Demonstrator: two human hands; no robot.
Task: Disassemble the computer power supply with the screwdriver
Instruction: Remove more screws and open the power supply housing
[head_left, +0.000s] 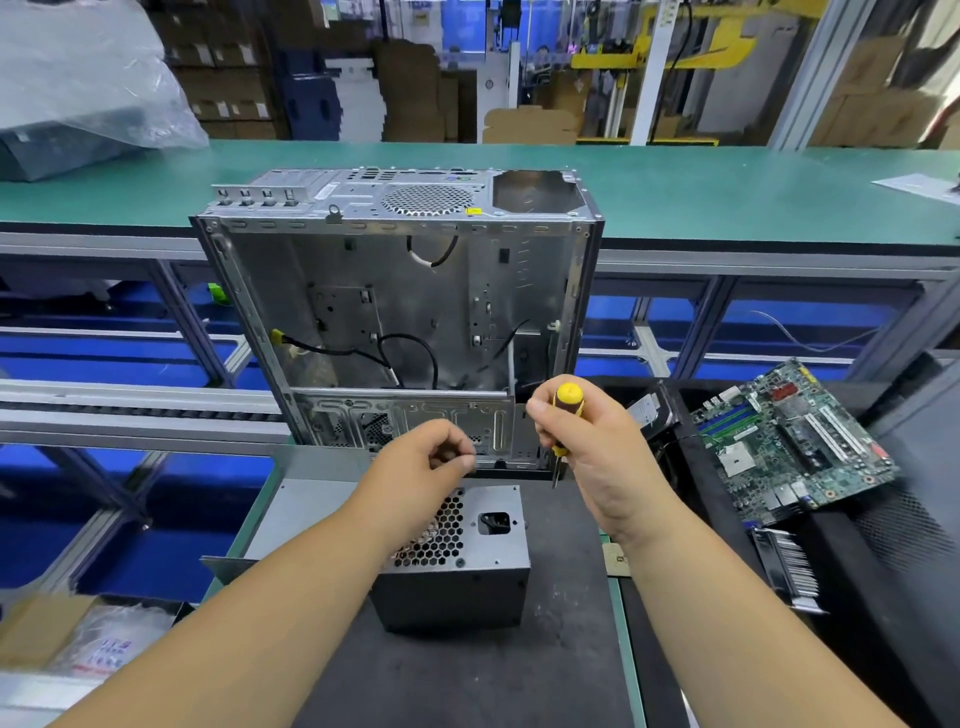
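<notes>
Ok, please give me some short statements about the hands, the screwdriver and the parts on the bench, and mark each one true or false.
1. The right hand holds a yellow-handled screwdriver. True.
2. The screwdriver's tip is inside a screw on the power supply. False: the tip hangs above the power supply, not touching it.
3. The motherboard is mounted inside the computer case. False: it lies outside, to the right of the case.
4. The power supply sits on the dark mat, in front of the open case. True.
5. The left hand lies flat on the power supply. False: its fingers are curled, above the vented face.
</notes>
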